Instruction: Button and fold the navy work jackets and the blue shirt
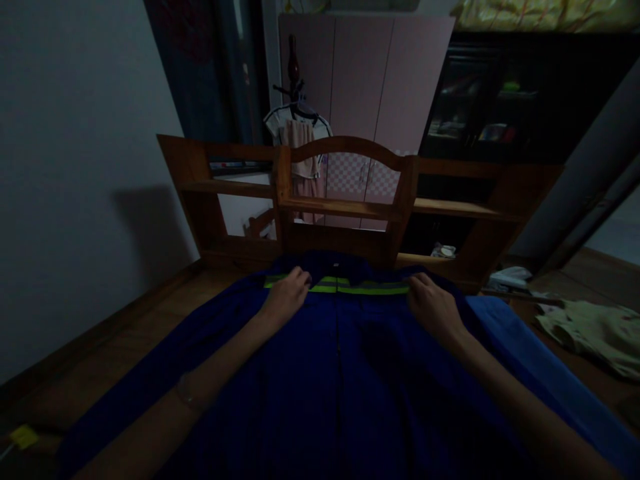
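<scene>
1. Left hand (287, 297) and right hand (433, 305) are resting at the stripe (373, 290) of the jacket (310, 360), fingers narrowly bent; I cannot tell whether they are pinching cloth.
2. Jacket is lying spread before the shelf (345, 209); uneven pulling would be skewing the stripe.

The long-sleeved blue fabric jacket (300, 373) lies beneath the left hand (290, 290) and the right hand (434, 303). Between the hands, across the jacket, runs the straight yellow-green strip (374, 289). Beyond the grip stands the brown wooden shelf unit (345, 209); behind it, the tall pink wardrobe (360, 80). Well right of the grip lies the crumpled pale cloth (590, 328).
</scene>
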`<state>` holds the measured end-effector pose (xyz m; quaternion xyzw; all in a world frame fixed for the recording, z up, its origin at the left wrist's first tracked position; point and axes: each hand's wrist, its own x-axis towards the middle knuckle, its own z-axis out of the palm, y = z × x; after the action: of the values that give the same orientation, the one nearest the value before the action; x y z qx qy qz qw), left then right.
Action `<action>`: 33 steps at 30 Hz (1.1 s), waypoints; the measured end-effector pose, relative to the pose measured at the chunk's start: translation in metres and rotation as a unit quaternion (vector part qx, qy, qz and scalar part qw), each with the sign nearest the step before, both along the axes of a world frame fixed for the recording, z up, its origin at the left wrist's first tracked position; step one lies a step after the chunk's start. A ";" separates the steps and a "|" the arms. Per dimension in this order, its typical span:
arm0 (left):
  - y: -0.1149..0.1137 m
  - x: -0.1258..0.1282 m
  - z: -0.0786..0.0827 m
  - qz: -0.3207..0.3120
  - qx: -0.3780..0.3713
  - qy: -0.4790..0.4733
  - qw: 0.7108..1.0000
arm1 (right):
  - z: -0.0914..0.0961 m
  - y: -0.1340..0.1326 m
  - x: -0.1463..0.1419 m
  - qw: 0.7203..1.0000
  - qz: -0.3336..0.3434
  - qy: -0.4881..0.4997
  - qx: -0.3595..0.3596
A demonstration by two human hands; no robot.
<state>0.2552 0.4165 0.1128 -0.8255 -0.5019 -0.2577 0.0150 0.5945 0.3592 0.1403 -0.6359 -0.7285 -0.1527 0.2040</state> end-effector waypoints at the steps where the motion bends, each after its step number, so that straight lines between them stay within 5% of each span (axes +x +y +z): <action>1: -0.005 0.012 0.000 -0.065 -0.046 -0.007 0.997 | 0.000 -0.007 -0.017 0.998 0.056 0.015 -0.028; 3: -0.013 0.032 -0.009 -0.158 -0.133 -0.027 0.978 | -0.007 -0.016 -0.048 0.981 0.161 0.045 -0.099; 5: -0.018 0.044 -0.024 -0.179 -0.182 -0.053 0.965 | -0.021 -0.021 -0.071 0.962 0.217 0.071 -0.147; 8: -0.015 0.044 -0.046 -0.170 -0.239 -0.100 0.951 | -0.047 -0.021 -0.083 0.951 0.231 0.119 -0.165; 12: -0.005 0.028 -0.054 -0.232 -0.335 -0.144 0.902 | -0.067 -0.020 -0.077 0.932 0.256 0.179 -0.185; 29: -0.016 0.029 -0.046 -0.152 -0.303 -0.134 0.931 | -0.070 -0.022 -0.079 0.938 0.250 0.121 -0.210; 33: -0.014 0.031 -0.056 -0.132 -0.352 -0.201 0.905 | -0.071 -0.025 -0.082 0.941 0.240 0.127 -0.201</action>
<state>0.2861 0.4022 0.0568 -0.7666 -0.4390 -0.2246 -0.4113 0.5124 0.3344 0.0697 -0.4839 -0.8431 0.1322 0.1936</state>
